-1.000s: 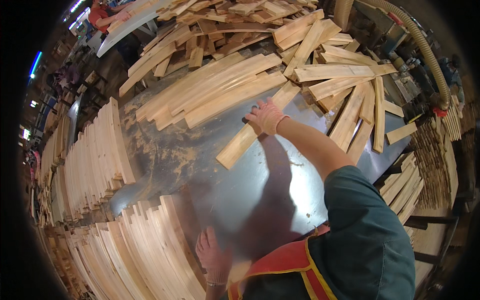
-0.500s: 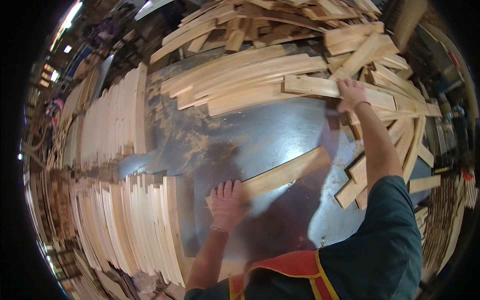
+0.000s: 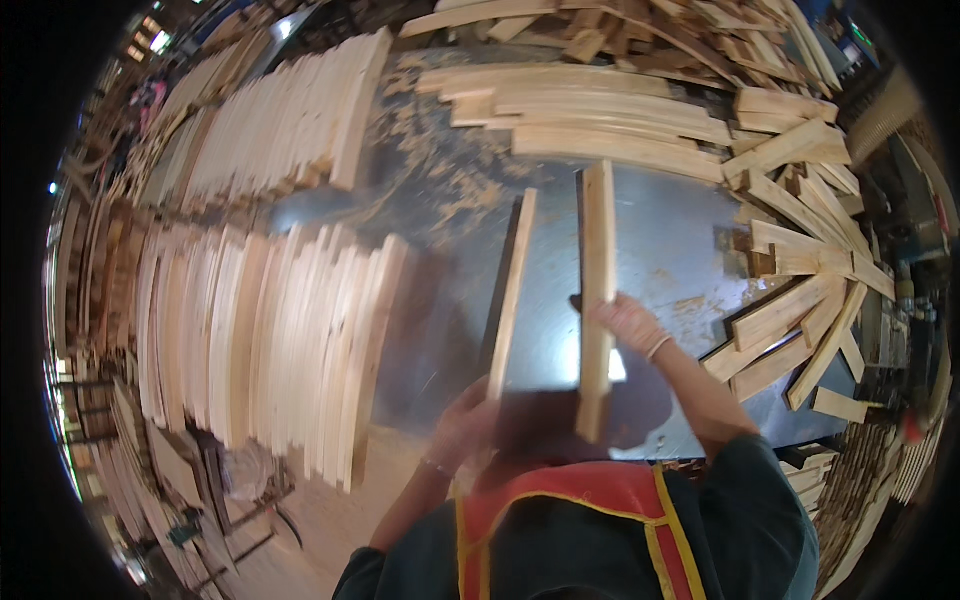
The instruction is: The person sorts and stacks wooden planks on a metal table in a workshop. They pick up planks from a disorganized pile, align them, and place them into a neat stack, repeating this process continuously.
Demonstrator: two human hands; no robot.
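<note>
Right hand (image 3: 628, 325): closed across the right board (image 3: 597, 225), nearer its near end than its far end. Left hand (image 3: 465, 430): at the near end of the left board (image 3: 515, 285); motion blur, can't tell how tightly its fingers close.

Both boards show a narrow edge upward, roughly parallel, a gap between, over the bench (image 3: 550, 290). Can't tell if the right one touches down. Row of boards on edge (image 3: 270, 340) sits just left, apart from the left board.

Handling, my read: left grip at the very end is the weak spot; far end could tip or swing. Keep fingers on both faces, wrist firm. Close the gap evenly, edges level, fingertips clear of the meeting faces. Watch sawdust (image 3: 455, 195) under edges.
</note>
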